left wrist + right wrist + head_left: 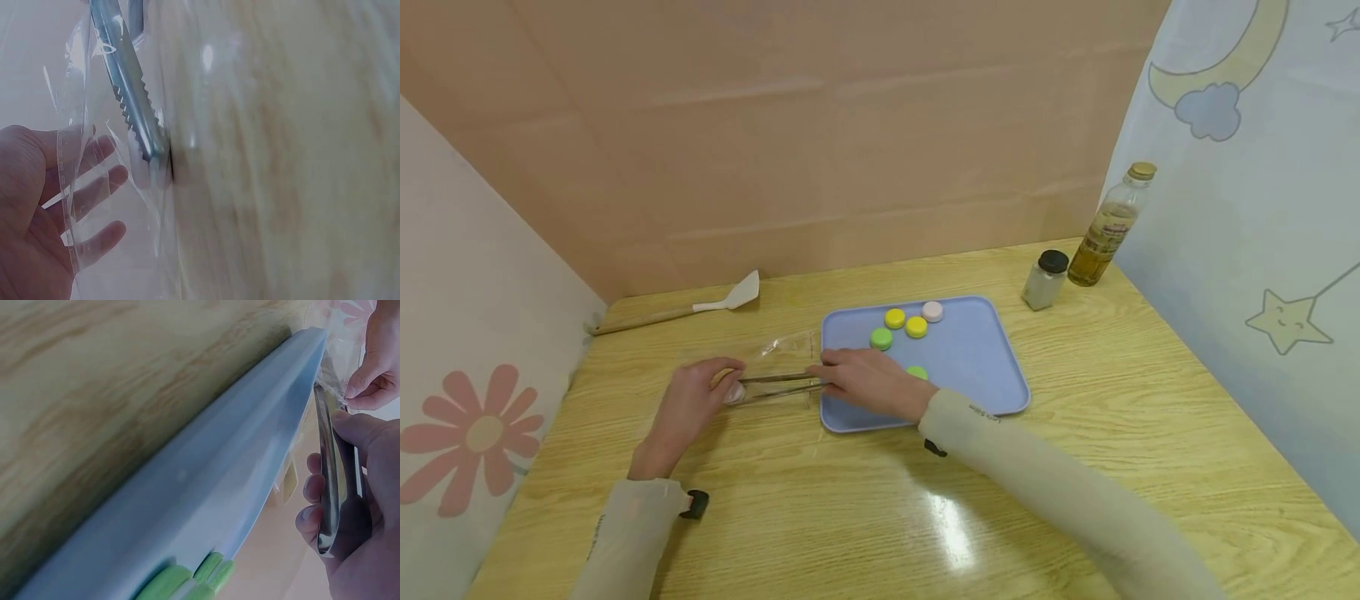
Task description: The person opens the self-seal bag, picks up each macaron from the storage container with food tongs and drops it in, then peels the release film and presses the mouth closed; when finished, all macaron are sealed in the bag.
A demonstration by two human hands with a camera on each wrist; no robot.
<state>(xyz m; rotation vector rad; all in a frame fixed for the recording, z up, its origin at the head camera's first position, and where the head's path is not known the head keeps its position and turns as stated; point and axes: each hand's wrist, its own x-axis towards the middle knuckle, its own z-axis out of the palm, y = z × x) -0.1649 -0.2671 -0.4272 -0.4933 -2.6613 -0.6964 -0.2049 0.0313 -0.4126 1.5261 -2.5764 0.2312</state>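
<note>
My right hand (868, 379) grips metal tongs (337, 481) near their bend, over the left side of the blue tray (992, 367). The toothed tips of the tongs lie within a clear plastic bag (790, 346) on the table. At the tips shows a pale pink round piece (734, 393), beside my left hand (696, 396). In the right wrist view, the left thumb and a finger pinch the bag's film. The left wrist view shows the other left fingers (94, 244) spread behind the film. On the tray sit green macarons (881, 338), yellow macarons (916, 327) and a pale pink macaron (932, 312).
A white spatula (741, 293) with a wooden handle lies at the back left. At the back right stand a black-capped jar (1043, 283) and an oil bottle (1105, 237). Walls of hung cloth border the wooden table (820, 517) behind and at both sides.
</note>
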